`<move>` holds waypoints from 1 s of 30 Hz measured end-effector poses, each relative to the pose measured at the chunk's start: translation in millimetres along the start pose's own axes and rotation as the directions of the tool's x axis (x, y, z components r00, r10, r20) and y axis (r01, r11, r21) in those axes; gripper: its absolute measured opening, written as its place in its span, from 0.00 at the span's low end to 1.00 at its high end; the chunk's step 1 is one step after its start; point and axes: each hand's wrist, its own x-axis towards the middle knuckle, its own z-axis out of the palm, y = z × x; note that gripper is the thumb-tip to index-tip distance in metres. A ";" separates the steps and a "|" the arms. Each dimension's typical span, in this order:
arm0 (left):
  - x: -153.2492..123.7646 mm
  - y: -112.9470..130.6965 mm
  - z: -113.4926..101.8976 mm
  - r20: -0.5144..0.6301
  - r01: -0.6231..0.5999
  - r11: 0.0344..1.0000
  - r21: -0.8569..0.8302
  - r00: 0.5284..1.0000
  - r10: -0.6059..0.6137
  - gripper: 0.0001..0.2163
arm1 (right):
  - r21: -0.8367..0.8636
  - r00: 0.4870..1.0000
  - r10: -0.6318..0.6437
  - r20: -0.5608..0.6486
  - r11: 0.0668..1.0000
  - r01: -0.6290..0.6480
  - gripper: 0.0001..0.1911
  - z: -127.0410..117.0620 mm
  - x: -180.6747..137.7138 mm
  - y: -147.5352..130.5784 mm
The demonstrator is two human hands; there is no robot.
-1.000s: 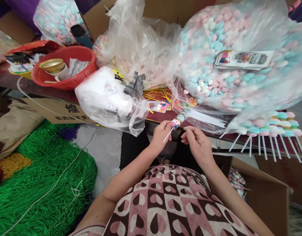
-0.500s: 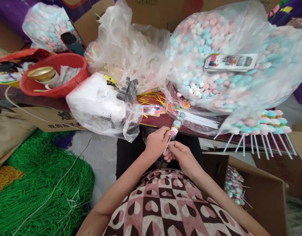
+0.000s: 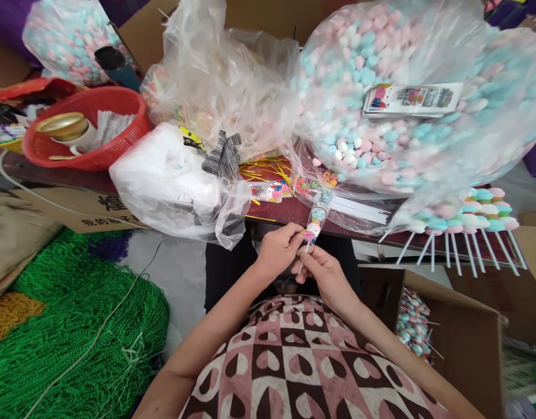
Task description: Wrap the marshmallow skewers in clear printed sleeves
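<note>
My left hand [image 3: 279, 250] is closed around the lower part of a wrapped candy stick [image 3: 315, 220], a skewer of small coloured sweets in a clear printed sleeve on a white stick. My right hand [image 3: 322, 270] touches it from the right, fingers pinched on the white stick just under the sleeve. The skewer tilts up and right toward the table edge [image 3: 272, 216]. Behind it lie loose yellow twist ties [image 3: 268, 171] and printed wrappers [image 3: 268, 192].
A huge clear bag of pink, blue and white sweets [image 3: 403, 99] fills the right of the table. Finished sticks [image 3: 468, 224] lie in a row at right. A red basket [image 3: 87, 131] sits at left. A cardboard box of wrapped sticks [image 3: 442, 331] stands lower right; green cord [image 3: 75, 314] lower left.
My right hand moved left from apart to meet my left hand and pinch the stick. The skewer has turned more upright. The view shifted slightly.
</note>
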 end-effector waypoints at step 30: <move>-2.3 21.4 -15.0 -0.030 -0.063 0.997 -0.054 0.998 0.062 0.12 | -0.097 0.988 -0.152 -0.031 0.984 0.148 0.18 -9.9 8.4 -22.1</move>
